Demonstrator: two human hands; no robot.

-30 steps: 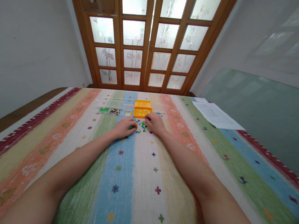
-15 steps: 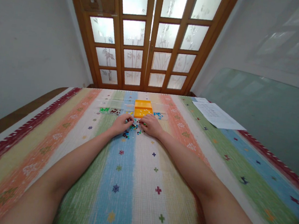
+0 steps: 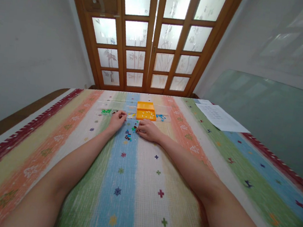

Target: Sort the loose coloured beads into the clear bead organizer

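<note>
My left hand (image 3: 117, 120) is at the front of a clear compartment box, its curled fingers covering part of the dark brown pieces (image 3: 114, 112). Whatever it pinches is too small to make out. Over the right side of a loose mixed pile of small pieces (image 3: 128, 136) rests my right hand (image 3: 149, 130), thumb and fingers drawn together; what lies between them is hidden. Green pieces (image 3: 106, 111) fill the box's left part, and blue pieces (image 3: 161, 117) its right part. Between them stands an open orange case (image 3: 146, 106) with white pieces in its tray.
A striped, patterned cloth (image 3: 148, 186) covers the table. Printed paper sheets (image 3: 220, 117) lie at the far right. Beyond the table's far edge are wooden doors with glass panes (image 3: 153, 36); a greenish glass panel (image 3: 273, 113) leans along the right wall.
My left hand has moved left and slightly away from me, from the pile to the brown pieces' compartment. The right hand has shifted a little toward me, uncovering more of the orange case.
</note>
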